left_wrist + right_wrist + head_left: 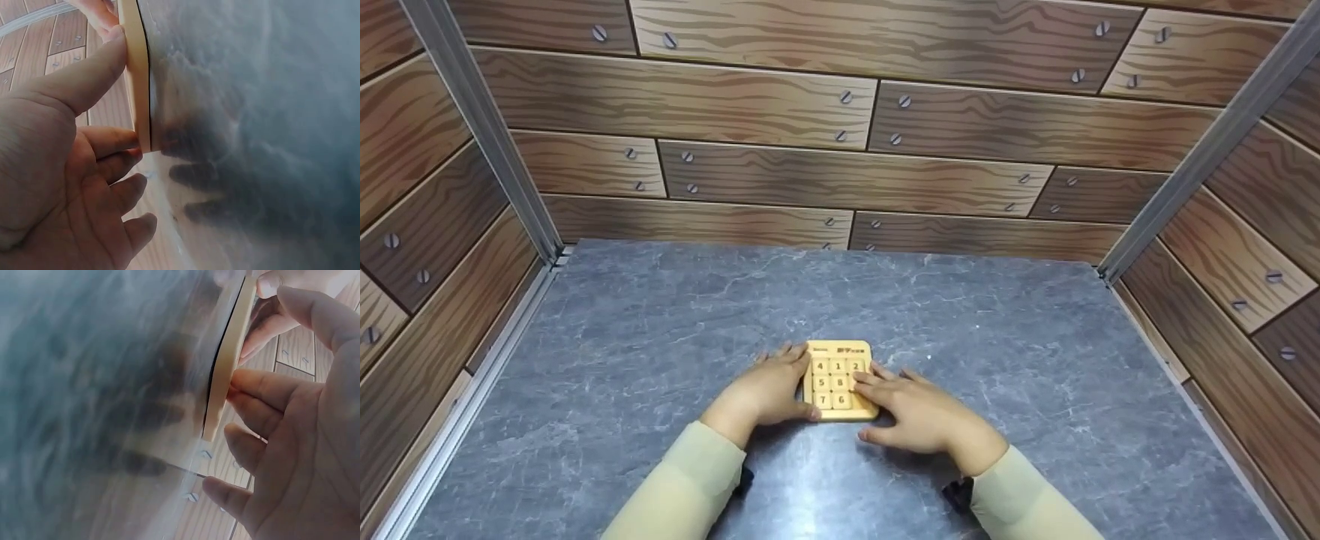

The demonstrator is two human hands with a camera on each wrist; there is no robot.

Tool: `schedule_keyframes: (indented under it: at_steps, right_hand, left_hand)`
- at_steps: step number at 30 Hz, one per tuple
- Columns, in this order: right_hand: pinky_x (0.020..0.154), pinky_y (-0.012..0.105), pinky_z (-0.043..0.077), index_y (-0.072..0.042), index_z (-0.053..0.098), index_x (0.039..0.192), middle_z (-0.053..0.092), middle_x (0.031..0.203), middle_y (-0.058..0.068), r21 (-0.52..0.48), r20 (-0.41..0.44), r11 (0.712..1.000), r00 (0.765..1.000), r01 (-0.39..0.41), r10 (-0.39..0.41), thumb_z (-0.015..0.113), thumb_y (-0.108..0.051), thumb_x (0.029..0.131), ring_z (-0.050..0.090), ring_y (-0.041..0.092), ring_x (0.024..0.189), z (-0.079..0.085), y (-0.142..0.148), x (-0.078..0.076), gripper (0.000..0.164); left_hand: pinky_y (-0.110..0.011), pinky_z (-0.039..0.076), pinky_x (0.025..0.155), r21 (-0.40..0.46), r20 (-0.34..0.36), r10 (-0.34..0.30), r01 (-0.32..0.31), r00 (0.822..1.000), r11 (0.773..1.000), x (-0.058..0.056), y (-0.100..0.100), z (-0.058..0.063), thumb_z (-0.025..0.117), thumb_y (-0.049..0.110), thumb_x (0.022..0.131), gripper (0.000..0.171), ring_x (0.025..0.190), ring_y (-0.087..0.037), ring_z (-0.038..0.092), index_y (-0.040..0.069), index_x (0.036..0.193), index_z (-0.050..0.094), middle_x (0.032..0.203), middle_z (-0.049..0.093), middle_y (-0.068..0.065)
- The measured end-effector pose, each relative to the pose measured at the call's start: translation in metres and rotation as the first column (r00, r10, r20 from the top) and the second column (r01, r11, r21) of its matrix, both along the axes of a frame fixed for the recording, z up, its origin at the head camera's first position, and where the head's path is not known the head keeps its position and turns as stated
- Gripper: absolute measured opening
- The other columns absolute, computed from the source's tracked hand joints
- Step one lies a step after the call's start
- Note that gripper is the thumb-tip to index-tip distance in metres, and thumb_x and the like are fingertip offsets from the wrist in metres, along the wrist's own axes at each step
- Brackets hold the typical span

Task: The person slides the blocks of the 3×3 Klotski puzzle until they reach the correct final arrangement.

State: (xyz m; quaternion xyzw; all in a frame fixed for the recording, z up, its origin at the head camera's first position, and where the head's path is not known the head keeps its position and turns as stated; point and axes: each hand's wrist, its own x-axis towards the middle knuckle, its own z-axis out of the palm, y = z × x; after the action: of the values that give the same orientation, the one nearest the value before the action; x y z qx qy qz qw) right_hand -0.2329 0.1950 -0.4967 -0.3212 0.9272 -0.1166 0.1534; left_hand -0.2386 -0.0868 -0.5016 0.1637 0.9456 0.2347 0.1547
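Observation:
A yellow sliding number puzzle (832,414) lies flat on the grey table. Its tiles 4, 1, 2, 5, 8, 7 and 6 are readable, and the lower right corner of the grid shows no tile. My left hand (769,390) holds the puzzle's left side, thumb at the lower corner and fingers at the upper one. On the right side, my right hand (922,414) rests its extended fingertips on the right column, hiding part of it; its thumb is off the board. Both wrist views show the puzzle's edge (135,73) (228,363) from the side.
The grey marbled table (660,315) extends around the puzzle on all sides. Wood-patterned walls (765,105) enclose it at the back, left and right, with metal posts (1185,165) at the rear corners.

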Motion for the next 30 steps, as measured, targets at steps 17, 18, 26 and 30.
schedule_keyframes:
  at_steps: [17,18,26,30]
  right_hand:
    - [0.144,0.063,0.023,-0.013,0.05,0.171,0.038,0.185,0.001,0.014,-0.096,0.992,0.987,-0.128,0.129,0.07,-0.06,0.104,0.028,0.03,0.176,0.002,-0.011,0.017,0.084]
    - [0.144,0.063,0.023,-0.013,0.05,0.171,0.038,0.185,0.0,0.016,-0.088,0.99,0.986,-0.139,0.14,0.07,-0.06,0.105,0.029,0.03,0.176,0.002,-0.012,0.018,0.084]
    - [0.144,0.062,0.023,-0.011,0.051,0.171,0.038,0.184,0.0,0.064,-0.102,0.985,0.981,-0.162,0.167,0.07,-0.061,0.105,0.035,0.029,0.174,0.001,-0.02,0.022,0.085]
    - [0.144,0.062,0.023,-0.012,0.05,0.171,0.038,0.185,-0.001,0.061,-0.093,0.985,0.981,-0.163,0.168,0.07,-0.06,0.104,0.035,0.028,0.174,0.0,-0.018,0.023,0.085]
  left_hand:
    - [-0.06,0.019,0.147,-0.061,-0.007,0.001,-0.002,1.0,0.998,-0.002,0.007,0.008,0.092,0.045,0.094,0.102,0.177,-0.041,0.023,-0.001,0.172,0.043,0.186,0.034,-0.016]
    - [-0.06,0.019,0.147,-0.06,-0.009,-0.002,0.002,1.0,0.998,-0.002,0.007,0.008,0.091,0.045,0.094,0.102,0.177,-0.041,0.023,-0.001,0.172,0.043,0.186,0.034,-0.016]
    - [-0.062,0.02,0.146,-0.038,-0.048,-0.015,0.013,0.999,0.999,-0.007,0.003,0.006,0.092,0.049,0.092,0.106,0.176,-0.042,0.025,-0.002,0.171,0.043,0.184,0.037,-0.018]
    - [-0.063,0.021,0.145,-0.014,-0.081,-0.014,0.013,0.997,1.0,-0.01,0.002,-0.003,0.094,0.053,0.09,0.11,0.176,-0.042,0.026,-0.001,0.172,0.043,0.184,0.039,-0.017]
